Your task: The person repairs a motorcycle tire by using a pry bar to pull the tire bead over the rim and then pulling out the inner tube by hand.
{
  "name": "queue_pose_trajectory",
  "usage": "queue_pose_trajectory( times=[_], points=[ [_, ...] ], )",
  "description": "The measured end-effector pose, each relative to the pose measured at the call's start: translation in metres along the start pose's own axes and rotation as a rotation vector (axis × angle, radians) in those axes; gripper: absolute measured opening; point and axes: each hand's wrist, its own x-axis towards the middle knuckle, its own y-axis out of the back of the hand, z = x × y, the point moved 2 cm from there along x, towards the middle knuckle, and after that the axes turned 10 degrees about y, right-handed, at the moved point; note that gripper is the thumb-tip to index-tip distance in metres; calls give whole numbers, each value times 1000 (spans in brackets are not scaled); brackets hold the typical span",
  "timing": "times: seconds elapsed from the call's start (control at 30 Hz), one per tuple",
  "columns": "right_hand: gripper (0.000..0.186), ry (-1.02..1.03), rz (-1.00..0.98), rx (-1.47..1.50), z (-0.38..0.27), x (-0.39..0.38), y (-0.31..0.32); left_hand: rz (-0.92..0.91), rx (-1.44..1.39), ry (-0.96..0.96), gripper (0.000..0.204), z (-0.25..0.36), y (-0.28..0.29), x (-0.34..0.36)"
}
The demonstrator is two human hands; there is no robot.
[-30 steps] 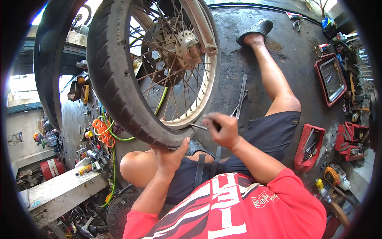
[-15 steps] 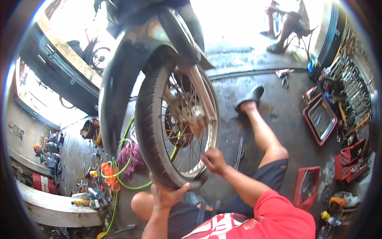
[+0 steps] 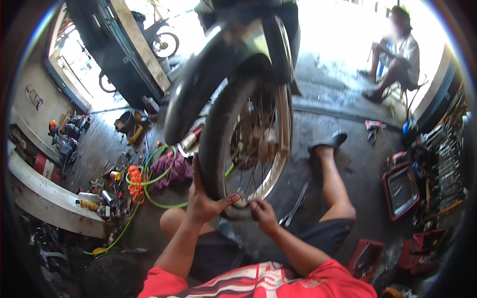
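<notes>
At the motorcycle's [image 3: 238, 47] front, our left hand [image 3: 204, 206] is clasping the tyre [image 3: 212, 146] low; our right hand [image 3: 265, 216] is touching the rim [image 3: 276, 171], its grip unclear. We're judging the rubber stiff, springy, best held across tread and sidewall.

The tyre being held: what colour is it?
The tyre is black, seen best in the head view.

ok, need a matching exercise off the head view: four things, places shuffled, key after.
1. black treaded rubber tyre
2. coiled orange hose
3. crumpled purple cloth
4. red-rimmed rectangular tray

A. right of the bare outstretched leg
B. leftmost of the four
C. touched by the left hand
D. between hose and tyre in the picture

Pairs: 1-C, 2-B, 3-D, 4-A
</notes>
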Motion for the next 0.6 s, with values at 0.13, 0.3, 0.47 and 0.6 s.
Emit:
queue_pose_trajectory(
  times=[0.13,0.3,0.47,0.6],
  points=[
    [28,-119,-44,-268,-24,-38,-12,-117,-456,181,138,-34,-8,-36],
    [34,185,-79,-716,-53,-65,-34,-170,-359,274,117,-58,-16,-36],
    [26,288,-72,-697,-52,-64,-52,-136,-322,207,114,-41,-11,-39],
    [21,110,122,-548,-23,-73,-56,-154,-288,226,117,-36,-17,-44]
  ],
)
